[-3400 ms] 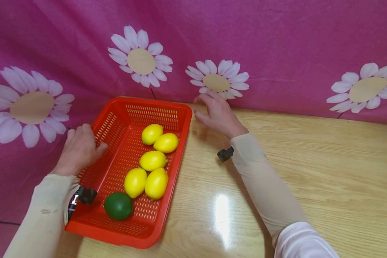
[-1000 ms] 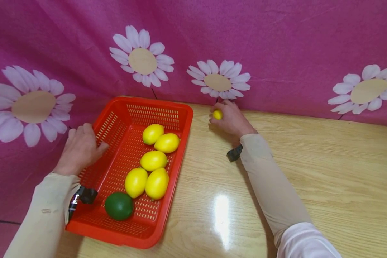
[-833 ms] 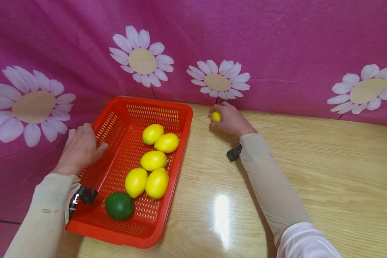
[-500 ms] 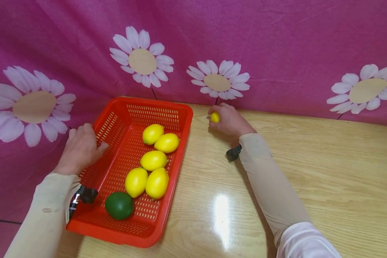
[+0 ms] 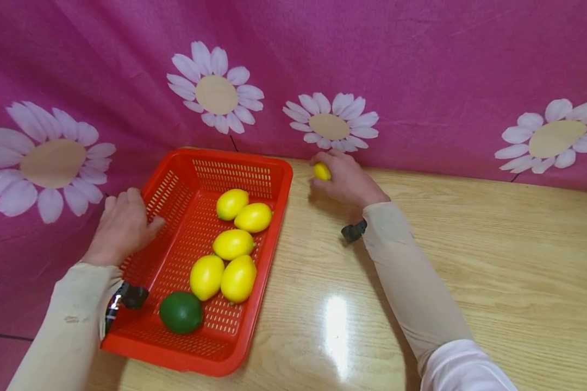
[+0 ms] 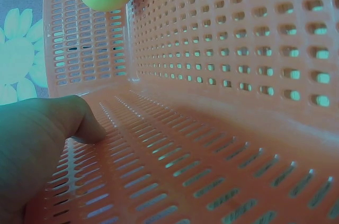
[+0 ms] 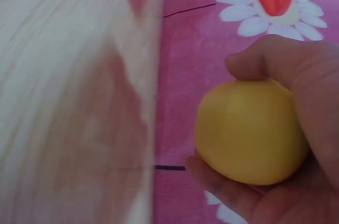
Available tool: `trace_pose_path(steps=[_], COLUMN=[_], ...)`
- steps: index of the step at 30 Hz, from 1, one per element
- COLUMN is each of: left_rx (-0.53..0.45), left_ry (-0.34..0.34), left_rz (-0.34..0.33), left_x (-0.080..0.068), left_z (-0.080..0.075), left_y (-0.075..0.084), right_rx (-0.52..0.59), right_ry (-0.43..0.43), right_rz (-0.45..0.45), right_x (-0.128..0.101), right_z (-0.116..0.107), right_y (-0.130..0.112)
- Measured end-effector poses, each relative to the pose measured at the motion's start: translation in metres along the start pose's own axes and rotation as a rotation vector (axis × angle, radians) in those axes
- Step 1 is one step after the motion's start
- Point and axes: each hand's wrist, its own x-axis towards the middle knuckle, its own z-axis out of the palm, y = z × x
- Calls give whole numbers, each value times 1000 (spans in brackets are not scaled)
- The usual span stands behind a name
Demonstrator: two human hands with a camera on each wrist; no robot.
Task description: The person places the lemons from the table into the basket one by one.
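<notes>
My right hand [image 5: 344,179] grips a yellow lemon [image 5: 321,171] just above the wooden table, near the pink cloth, a little right of the red basket [image 5: 279,209]. In the right wrist view the lemon [image 7: 249,131] sits between my curled fingers [image 7: 296,75] and thumb. My left hand [image 5: 119,225] rests on the basket's left wall, thumb inside against the slotted plastic [image 6: 63,128]. Several lemons [image 5: 232,243] and one green lime [image 5: 180,312] lie in the basket.
A pink cloth with white daisies [image 5: 330,126] hangs behind the table and drapes to the left of the basket. The wooden tabletop [image 5: 469,260] stretches to the right, with a glare spot near the front.
Over 3.4 s my right hand went from open to gripping a lemon. In the last second it carried the lemon slightly left toward the basket. The left hand stayed still.
</notes>
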Motion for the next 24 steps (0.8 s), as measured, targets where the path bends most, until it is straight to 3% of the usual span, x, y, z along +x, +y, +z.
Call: trace_pose_path(steps=[10, 24], left_rx=[6, 0], left_ry=[8, -8], left_rz=[10, -8], left_x=[-1, -1], left_z=[-1, -1], left_y=[1, 1], right_rx=[-28, -49], right_ry=[96, 167], right_rz=[-114, -194], right_x=[-7, -17], right_z=[-15, -24], right_y=[-23, -47])
